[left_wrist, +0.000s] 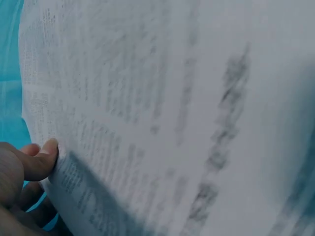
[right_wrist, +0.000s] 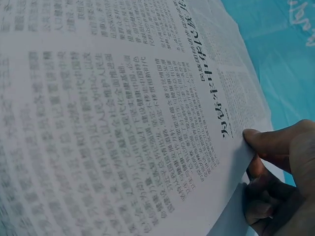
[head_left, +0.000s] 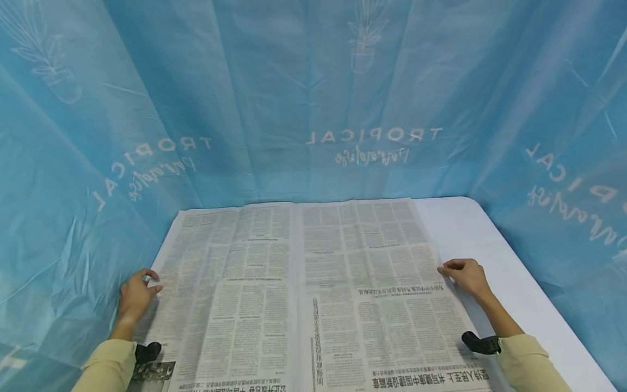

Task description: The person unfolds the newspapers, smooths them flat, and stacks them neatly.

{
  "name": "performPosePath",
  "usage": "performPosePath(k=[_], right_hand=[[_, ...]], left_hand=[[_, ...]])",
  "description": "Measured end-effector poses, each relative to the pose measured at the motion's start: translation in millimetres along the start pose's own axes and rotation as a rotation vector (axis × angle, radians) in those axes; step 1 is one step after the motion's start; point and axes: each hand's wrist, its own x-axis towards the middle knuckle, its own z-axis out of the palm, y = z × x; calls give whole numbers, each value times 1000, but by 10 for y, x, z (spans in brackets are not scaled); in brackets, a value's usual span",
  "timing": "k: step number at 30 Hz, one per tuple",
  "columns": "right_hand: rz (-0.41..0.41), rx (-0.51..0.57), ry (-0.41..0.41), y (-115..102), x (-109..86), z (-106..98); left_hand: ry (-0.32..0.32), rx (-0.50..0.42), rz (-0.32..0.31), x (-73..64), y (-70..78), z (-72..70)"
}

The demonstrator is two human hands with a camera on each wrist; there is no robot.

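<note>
A large newspaper sheet (head_left: pixel 254 305) lies spread over a white table, its print upside down in the head view and a pale fold strip down its middle. At its left edge is my left hand (head_left: pixel 135 296); in the left wrist view the thumb (left_wrist: pixel 49 147) lies on the paper's margin with other fingers behind the edge. My right hand (head_left: pixel 467 276) pinches the right edge between thumb and fingers. From the right wrist view, that hand (right_wrist: pixel 280 167) has its thumb on top and curled fingers beneath, and the margin is slightly raised.
White tabletop (head_left: pixel 490 261) shows to the right of the newspaper. Blue curtains (head_left: pixel 303 98) printed with mirrored lettering and potted plants surround the table at the back and both sides. Each wrist carries a black device (head_left: pixel 482 344).
</note>
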Motion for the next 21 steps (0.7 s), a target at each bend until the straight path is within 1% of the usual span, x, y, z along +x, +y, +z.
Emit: performPosePath(k=[1,6,11,14,18,21], right_hand=[[0,2,1,1,8,-8],[-16,-27,21,72,30,29],[-21,-23,19,87,32,69],[-32,-11,14,65,39,77],[-17,-24,26,38,27,60],[1,-35,29,34,14,49]], left_hand=[[16,4,-1,5,3,4],[80,9,-55,-17,31,35],[114,16,-107,-34,18,46],[112,34,-117,-41,-6,26],[82,39,-90,-40,-11,-1],[65,43,-78,-27,15,-15]])
